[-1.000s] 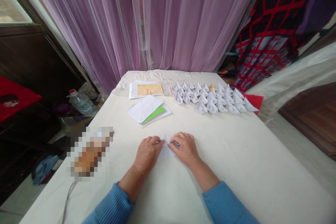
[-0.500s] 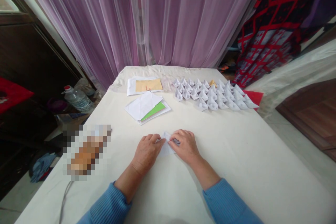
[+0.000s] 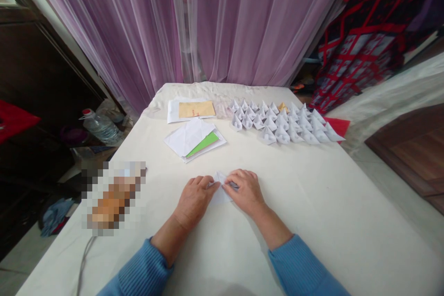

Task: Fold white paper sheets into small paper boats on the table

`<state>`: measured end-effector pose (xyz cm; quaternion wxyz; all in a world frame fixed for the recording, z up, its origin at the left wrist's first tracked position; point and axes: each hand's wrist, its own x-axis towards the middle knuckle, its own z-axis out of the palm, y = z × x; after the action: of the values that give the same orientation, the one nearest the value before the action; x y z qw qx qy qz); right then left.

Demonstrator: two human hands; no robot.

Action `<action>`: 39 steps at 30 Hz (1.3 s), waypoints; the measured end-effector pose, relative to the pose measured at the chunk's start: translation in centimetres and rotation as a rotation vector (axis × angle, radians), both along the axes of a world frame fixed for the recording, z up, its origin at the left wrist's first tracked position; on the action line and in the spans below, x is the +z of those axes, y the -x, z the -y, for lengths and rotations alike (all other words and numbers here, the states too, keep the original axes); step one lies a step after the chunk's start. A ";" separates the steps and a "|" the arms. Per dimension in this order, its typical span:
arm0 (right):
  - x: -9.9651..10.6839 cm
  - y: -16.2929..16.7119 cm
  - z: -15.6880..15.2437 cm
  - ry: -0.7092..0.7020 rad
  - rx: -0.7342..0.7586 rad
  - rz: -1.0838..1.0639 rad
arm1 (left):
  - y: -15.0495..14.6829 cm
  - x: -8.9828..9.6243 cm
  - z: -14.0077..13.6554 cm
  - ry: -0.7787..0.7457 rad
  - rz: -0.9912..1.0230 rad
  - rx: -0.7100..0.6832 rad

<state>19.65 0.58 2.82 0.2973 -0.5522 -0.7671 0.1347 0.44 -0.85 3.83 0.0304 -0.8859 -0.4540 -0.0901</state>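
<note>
A small piece of folded white paper (image 3: 220,195) lies on the white-covered table, between my two hands. My left hand (image 3: 196,196) grips its left side, thumb and fingers closed on the edge. From the other side my right hand (image 3: 244,192) pinches the right part, its thumb close to my left thumb near the middle. A pointed top of the paper shows between the fingers; much of the rest is covered by them. Beyond, at the back right, several folded white paper boats (image 3: 281,125) stand in rows, with one yellow boat (image 3: 282,107) among them.
White sheets (image 3: 189,136) with a green card (image 3: 203,144) lie beyond my left hand. Behind them a tan envelope (image 3: 196,109) rests on white paper. A blurred-out object (image 3: 114,196) with a cable (image 3: 83,259) is at the left edge. A red sheet (image 3: 338,126) sits beside the boats.
The view has shifted slightly. Both hands keep their hold on the folded paper, with the thumbs nearly in the same place; the boats and sheets stay put.
</note>
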 end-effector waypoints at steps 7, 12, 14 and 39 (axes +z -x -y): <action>0.1 0.0 0.0 0.002 0.003 0.026 | -0.1 0.5 0.0 0.015 -0.007 0.006; 0.1 0.0 0.0 -0.002 0.007 0.026 | -0.2 0.6 0.0 0.006 -0.012 0.003; 0.2 0.0 0.0 -0.002 0.010 0.027 | -0.2 0.6 0.0 0.008 -0.018 0.005; 0.3 -0.2 0.0 0.014 0.026 0.010 | -0.5 1.3 0.2 0.053 0.001 0.013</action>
<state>19.87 0.60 3.13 0.2879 -0.5449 -0.7747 0.1413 0.92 -1.01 5.13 0.0073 -0.8833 -0.4622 -0.0785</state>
